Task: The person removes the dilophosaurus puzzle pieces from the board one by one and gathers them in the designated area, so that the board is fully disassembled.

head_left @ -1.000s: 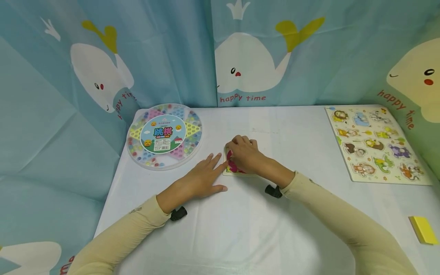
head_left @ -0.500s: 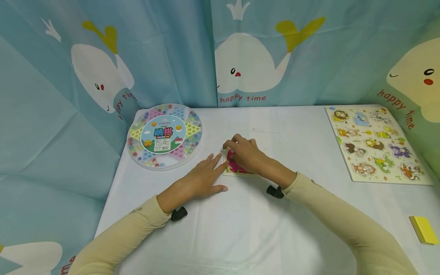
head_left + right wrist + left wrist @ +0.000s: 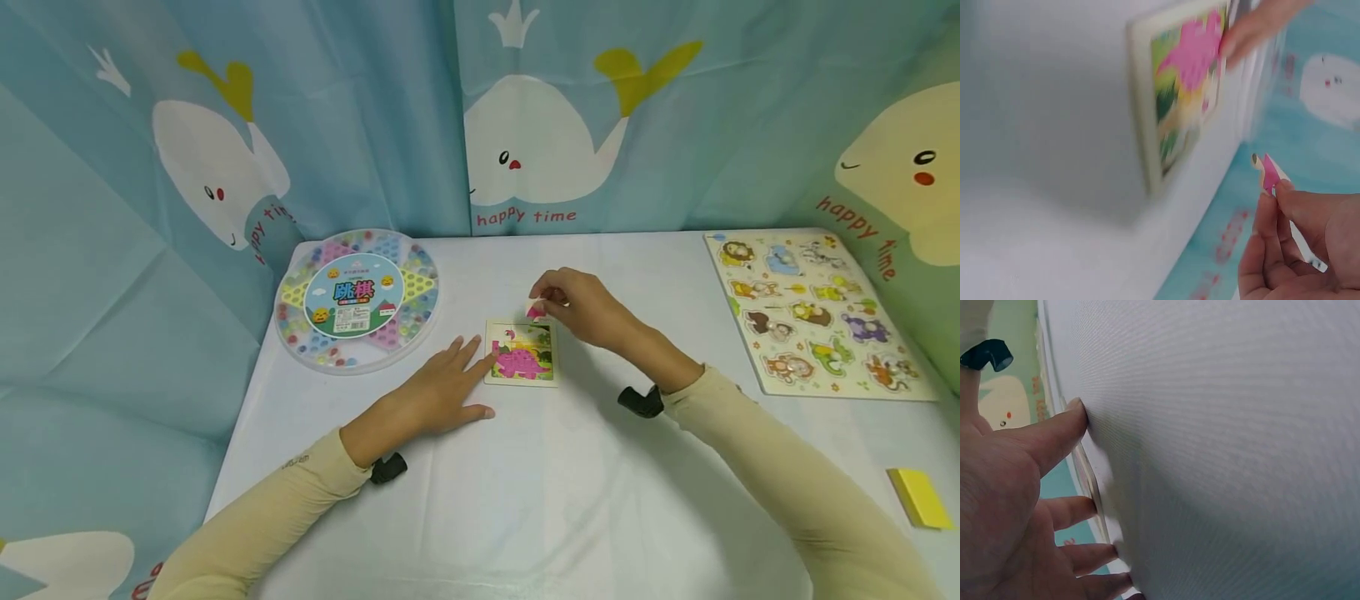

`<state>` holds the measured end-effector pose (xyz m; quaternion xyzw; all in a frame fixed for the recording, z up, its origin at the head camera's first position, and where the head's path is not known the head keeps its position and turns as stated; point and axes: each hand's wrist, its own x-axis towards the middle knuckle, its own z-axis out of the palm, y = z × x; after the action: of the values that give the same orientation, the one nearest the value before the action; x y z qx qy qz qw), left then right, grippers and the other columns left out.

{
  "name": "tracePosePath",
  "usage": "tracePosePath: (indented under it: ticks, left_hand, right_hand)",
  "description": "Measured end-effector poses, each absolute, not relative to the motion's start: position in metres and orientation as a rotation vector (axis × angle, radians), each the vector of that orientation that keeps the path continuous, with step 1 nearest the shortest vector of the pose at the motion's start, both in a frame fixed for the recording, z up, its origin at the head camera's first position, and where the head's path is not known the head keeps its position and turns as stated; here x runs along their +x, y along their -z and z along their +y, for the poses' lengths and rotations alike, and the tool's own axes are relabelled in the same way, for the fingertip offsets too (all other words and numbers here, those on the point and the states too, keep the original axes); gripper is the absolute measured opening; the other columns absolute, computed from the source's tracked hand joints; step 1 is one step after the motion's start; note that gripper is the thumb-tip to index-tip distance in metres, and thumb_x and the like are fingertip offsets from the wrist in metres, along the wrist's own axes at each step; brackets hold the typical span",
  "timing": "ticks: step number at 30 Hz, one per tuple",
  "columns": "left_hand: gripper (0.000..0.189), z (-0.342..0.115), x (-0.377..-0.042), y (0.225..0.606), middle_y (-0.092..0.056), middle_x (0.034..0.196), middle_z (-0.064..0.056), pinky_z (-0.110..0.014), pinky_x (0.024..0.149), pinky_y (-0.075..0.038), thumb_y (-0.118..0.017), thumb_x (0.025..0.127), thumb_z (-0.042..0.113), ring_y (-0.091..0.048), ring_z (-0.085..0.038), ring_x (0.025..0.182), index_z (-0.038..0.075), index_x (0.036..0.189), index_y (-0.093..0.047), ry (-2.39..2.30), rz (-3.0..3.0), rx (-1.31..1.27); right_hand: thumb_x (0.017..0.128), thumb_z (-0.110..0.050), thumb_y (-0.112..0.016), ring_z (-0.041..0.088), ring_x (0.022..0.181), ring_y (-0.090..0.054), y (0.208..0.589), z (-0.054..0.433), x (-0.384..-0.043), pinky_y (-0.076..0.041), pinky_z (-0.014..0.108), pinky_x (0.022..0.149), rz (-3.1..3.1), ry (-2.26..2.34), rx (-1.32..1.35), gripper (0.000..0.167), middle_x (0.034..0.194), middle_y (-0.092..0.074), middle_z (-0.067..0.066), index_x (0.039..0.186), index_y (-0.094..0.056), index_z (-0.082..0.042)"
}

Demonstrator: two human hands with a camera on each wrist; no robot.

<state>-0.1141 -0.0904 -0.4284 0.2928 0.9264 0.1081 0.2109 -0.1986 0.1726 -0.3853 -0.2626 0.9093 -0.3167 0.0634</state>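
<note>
A small square jigsaw puzzle [image 3: 521, 384] with a pink dinosaur [image 3: 522, 364] lies flat on the table. My left hand [image 3: 441, 392] rests on the table at its left, fingers straight and spread, the index fingertip on the board's left edge. Just above the board's upper right corner, my right hand [image 3: 588, 308] pinches a pink-and-white puzzle piece [image 3: 1269, 175] between thumb and fingers. In the right wrist view a second thin, white-edged piece [image 3: 1307, 250] shows among the curled fingers, partly hidden. Pale bare patches show in the board's upper part, beside a small pink bit [image 3: 510, 333].
A round Chinese checkers box [image 3: 356, 367] with coloured marbles stands at the back left. An animal peg puzzle board [image 3: 798, 337] lies on the right. Nearer the right edge is a yellow block [image 3: 921, 500]. A whale-print curtain [image 3: 360, 125] hangs behind the table.
My right hand has lifted off the puzzle and moved right and away with a piece in its fingers, uncovering the dinosaur picture. The left hand has stayed in place.
</note>
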Motion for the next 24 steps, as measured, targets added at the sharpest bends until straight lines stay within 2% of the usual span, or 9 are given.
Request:
tracePosePath:
  ticks: [6, 13, 17, 24]
  left_hand:
    - [0.087, -0.09, -0.113, 0.428, -0.009, 0.177, -0.017, -0.053, 0.131, -0.019, -0.063, 0.103, 0.055, -0.008, -0.041, 0.163, 0.019, 0.17, -0.022, -0.312, 2.575, 0.798]
    - [0.087, -0.09, -0.112, 0.429, -0.012, 0.177, -0.018, -0.053, 0.13, -0.02, -0.064, 0.102, 0.055, -0.01, -0.042, 0.163, 0.018, 0.17, -0.023, -0.327, 2.581, 0.805]
    - [0.087, -0.091, -0.112, 0.429, -0.011, 0.177, -0.017, -0.052, 0.131, -0.02, -0.063, 0.102, 0.056, -0.01, -0.041, 0.163, 0.019, 0.17, -0.023, -0.317, 2.582, 0.803]
    - [0.087, -0.09, -0.112, 0.429, -0.011, 0.177, -0.017, -0.052, 0.131, -0.02, -0.063, 0.102, 0.056, -0.01, -0.041, 0.163, 0.019, 0.17, -0.023, -0.324, 2.581, 0.804]
  right_hand:
    - [0.104, -0.003, -0.065, 0.032, 0.098, -0.07, 0.382, 0.216, -0.203, -0.053, 0.044, 0.086, 2.744, 0.918, -0.641, 0.013, 0.108, -0.071, 0.017, 0.115, -0.071, -0.001]
    - [0.104, -0.006, -0.065, 0.034, 0.097, -0.071, 0.397, 0.25, -0.202, -0.053, 0.037, 0.078, 2.659, 0.88, -0.526, 0.011, 0.105, -0.071, 0.016, 0.111, -0.072, -0.001]
    - [0.103, -0.004, -0.063, 0.034, 0.099, -0.068, 0.405, 0.258, -0.202, -0.053, 0.04, 0.082, 2.664, 0.847, -0.523, 0.012, 0.102, -0.07, 0.015, 0.111, -0.073, -0.001]
    - [0.103, -0.005, -0.066, 0.029, 0.094, -0.059, 0.414, 0.26, -0.205, -0.049, 0.045, 0.085, 2.698, 0.793, -0.53, 0.012, 0.099, -0.07, 0.014, 0.111, -0.072, 0.0]
